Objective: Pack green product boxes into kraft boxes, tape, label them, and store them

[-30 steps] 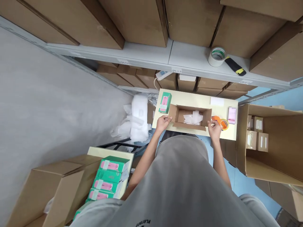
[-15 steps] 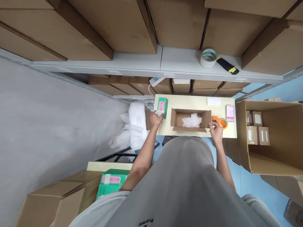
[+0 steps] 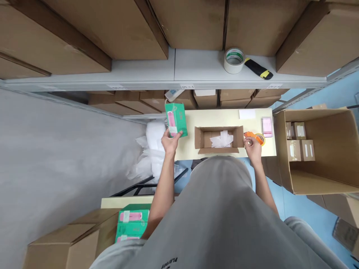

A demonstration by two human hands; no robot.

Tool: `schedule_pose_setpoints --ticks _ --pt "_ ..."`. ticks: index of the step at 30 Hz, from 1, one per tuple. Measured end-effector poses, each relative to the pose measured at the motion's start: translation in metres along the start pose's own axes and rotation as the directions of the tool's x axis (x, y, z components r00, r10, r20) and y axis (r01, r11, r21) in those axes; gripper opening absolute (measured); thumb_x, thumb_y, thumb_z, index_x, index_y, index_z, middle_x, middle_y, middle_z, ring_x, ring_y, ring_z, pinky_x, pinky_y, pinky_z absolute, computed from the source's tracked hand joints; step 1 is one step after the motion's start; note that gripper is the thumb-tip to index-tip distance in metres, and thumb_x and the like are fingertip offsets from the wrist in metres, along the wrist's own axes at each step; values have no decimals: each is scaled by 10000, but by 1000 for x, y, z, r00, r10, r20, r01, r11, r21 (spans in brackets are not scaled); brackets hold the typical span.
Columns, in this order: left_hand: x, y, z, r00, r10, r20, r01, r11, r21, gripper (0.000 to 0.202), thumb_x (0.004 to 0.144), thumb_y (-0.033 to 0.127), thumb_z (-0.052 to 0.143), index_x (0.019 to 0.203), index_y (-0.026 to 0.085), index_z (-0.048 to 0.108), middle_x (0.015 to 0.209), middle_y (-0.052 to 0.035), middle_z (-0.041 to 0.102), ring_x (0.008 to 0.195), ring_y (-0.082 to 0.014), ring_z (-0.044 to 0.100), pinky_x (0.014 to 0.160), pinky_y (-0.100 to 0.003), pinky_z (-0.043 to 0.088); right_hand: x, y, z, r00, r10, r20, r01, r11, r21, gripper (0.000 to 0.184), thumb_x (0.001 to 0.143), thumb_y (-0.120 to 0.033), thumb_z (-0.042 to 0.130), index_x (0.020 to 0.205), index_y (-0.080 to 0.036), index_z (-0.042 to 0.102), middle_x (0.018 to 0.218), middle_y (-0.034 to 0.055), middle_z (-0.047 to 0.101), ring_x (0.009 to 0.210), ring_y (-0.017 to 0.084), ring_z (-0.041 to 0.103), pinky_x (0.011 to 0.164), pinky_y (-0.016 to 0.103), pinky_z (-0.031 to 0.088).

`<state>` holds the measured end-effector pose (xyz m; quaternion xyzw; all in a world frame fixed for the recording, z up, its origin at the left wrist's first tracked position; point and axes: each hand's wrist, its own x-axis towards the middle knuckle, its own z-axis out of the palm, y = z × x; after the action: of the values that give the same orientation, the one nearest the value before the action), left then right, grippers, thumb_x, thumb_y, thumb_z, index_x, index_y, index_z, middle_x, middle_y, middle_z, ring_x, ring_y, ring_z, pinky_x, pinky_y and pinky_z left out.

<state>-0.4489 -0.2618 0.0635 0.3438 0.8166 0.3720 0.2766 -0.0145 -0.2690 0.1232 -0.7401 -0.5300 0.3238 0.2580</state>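
Observation:
A green box with a pink picture on it (image 3: 177, 118) is gripped by my left hand (image 3: 170, 142) at its near end, fingers on one side and thumb on the other. It is tilted at the left end of the cream table (image 3: 187, 149). Beside it stands an open cardboard box (image 3: 198, 138) with white packing wrap (image 3: 223, 140) inside. My right hand (image 3: 252, 149) is at that box's right end, fingers drawn together; whether they pinch its edge is too small to make out. An orange tape dispenser (image 3: 254, 136) lies just beyond these fingers.
A phone (image 3: 267, 127) and white paper (image 3: 247, 114) lie on the table. A large open carton (image 3: 283, 149) holding small boxes stands right. On the shelf (image 3: 196, 65) are a tape roll (image 3: 234, 61) and a cutter (image 3: 258, 69). Several green boxes (image 3: 131, 220) sit lower left; white wrap (image 3: 156, 142) stands left.
My left hand has lifted and turned the green box, showing more of its side. My right hand stays by the open box's right end. The whole view has shifted slightly.

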Motion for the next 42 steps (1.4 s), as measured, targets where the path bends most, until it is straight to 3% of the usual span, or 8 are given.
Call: schedule_pose_setpoints --ticks 4,7,11,19,26,32,36,42 --pt "-31 38 -19 979 204 -17 -203 954 -220 833 748 472 994 1474 214 675 1449 -127 750 1323 -314 750 1109 -454 673 -1 -19 -6 999 -50 -5 51 999 8 573 1013 -710 569 1105 -187 784 1119 174 845 829 275 716 795 438 612" --pt "-52 71 -17 940 306 154 -270 938 -216 852 760 436 1002 1512 246 650 1514 -112 695 1395 -345 708 1102 -467 681 1 -32 -3 988 -99 118 88 991 100 536 1053 -679 585 1183 -197 778 1096 143 850 844 258 761 801 404 639" --pt "-69 96 -1 806 399 437 -442 897 -2 741 807 230 903 1508 247 665 1522 -109 701 1409 -372 681 1181 -499 635 9 -30 12 930 -133 343 77 982 170 429 1034 -543 696 1310 -219 752 1057 101 873 893 264 834 891 421 682" --pt "-76 81 32 622 387 680 -645 747 165 667 862 114 739 1516 207 643 1512 -150 708 1402 -398 644 1244 -509 526 10 -4 21 917 -196 347 212 977 -8 958 919 -313 840 1784 -254 431 1585 169 704 1359 358 744 1127 548 656" --pt "-68 59 78 530 344 775 -702 690 174 723 805 57 735 1517 141 646 1511 -198 696 1414 -408 626 1251 -522 514 28 -18 42 728 -365 580 622 708 -335 824 963 -161 750 1746 -132 495 1714 227 583 1566 435 524 1280 569 457" --pt "-62 54 114 512 209 833 -702 661 266 629 783 -22 679 1391 133 710 1395 -215 737 1342 -396 675 1202 -507 545 50 -13 76 662 -343 666 719 541 -436 536 938 -118 684 1468 -44 710 1391 316 767 1316 450 664 1230 581 407" --pt "-63 58 124 537 190 822 -686 666 294 547 790 -24 682 1310 135 741 1344 -213 761 1315 -378 704 1203 -483 551 52 -15 90 698 -330 636 692 538 -481 400 960 -15 566 1300 -50 773 1188 270 826 1160 353 721 1258 522 393" --pt "-74 63 79 606 378 700 -672 714 196 454 1012 122 611 1450 198 702 1519 -157 708 1421 -343 654 1265 -476 507 31 -12 46 732 -480 484 675 607 -418 388 1057 -132 529 1374 -132 753 1414 240 763 1357 381 640 1278 550 399"
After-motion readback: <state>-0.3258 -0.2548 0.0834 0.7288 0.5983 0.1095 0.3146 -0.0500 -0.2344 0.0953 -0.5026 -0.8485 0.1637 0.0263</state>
